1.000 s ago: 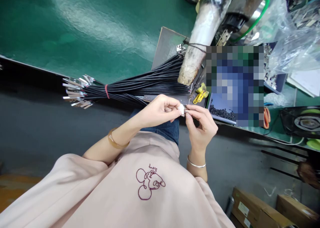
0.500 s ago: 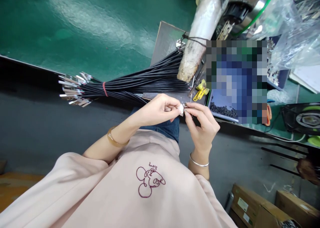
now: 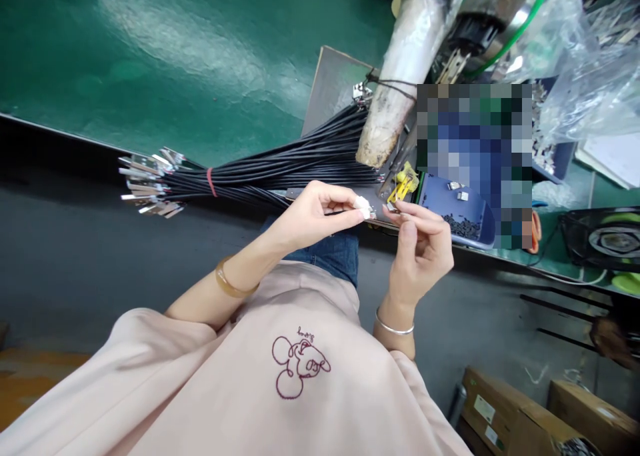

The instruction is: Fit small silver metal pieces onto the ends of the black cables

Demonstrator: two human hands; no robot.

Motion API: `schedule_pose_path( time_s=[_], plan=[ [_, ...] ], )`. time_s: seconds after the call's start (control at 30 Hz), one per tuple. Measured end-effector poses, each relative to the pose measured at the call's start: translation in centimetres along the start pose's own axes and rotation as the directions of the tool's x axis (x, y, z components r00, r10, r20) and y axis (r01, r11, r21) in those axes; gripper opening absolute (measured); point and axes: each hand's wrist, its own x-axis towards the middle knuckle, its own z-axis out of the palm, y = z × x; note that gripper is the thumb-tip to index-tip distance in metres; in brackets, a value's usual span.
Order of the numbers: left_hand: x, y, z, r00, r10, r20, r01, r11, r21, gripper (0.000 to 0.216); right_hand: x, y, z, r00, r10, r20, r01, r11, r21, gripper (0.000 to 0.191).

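My left hand (image 3: 313, 215) pinches the end of a thin black cable, with a small metal terminal (image 3: 371, 211) showing at its taped fingertips. My right hand (image 3: 419, 246) sits just to the right, fingers curled in a pinch on a tiny metal piece (image 3: 391, 208) near the terminal. Behind both hands a bundle of black cables (image 3: 280, 169) lies across the bench, tied with a red band (image 3: 212, 182), with flat metal terminals (image 3: 147, 184) fanned out at its left end.
A blue tray (image 3: 453, 203) with small dark parts sits right of my hands, a yellow clip (image 3: 403, 184) beside it. A wrapped machine column (image 3: 400, 76) rises behind. Plastic bags (image 3: 585, 76) lie at the right. Cardboard boxes (image 3: 520, 419) stand on the floor.
My two hands were pressed together at the terminal; now the right hand has drawn slightly right and apart from the left, palm turned up more.
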Motion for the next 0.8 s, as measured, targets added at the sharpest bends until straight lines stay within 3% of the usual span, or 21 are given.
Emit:
schedule_pose_path(
  time_s=[0.17,0.23,0.3,0.47,0.8],
  plan=[
    [0.2,-0.2,0.9,0.997,-0.012,-0.073,0.009,0.999,-0.036,0.006,-0.5,-0.4,0.1,0.954,-0.299,0.022,0.299,0.943,-0.144,0.019],
    [0.2,-0.2,1.1,0.994,-0.015,-0.106,0.011,0.999,-0.039,0.007,-0.7,0.0,0.4,0.934,-0.354,0.050,0.356,0.914,-0.193,0.020],
    [0.3,-0.1,1.3,0.991,-0.024,-0.134,0.020,0.999,-0.032,0.007,-0.7,0.5,0.7,0.948,-0.318,0.028,0.317,0.929,-0.189,0.018],
    [0.4,-0.2,1.4,0.987,-0.023,-0.156,0.028,0.999,0.029,0.011,-0.4,1.4,1.3,0.998,-0.049,-0.027,0.048,0.999,-0.024,0.005],
    [0.9,-0.6,2.2,0.971,0.054,-0.231,-0.032,0.994,0.100,0.014,0.5,1.9,1.3,0.962,-0.271,0.025,0.271,0.943,-0.195,0.012]
  ],
)
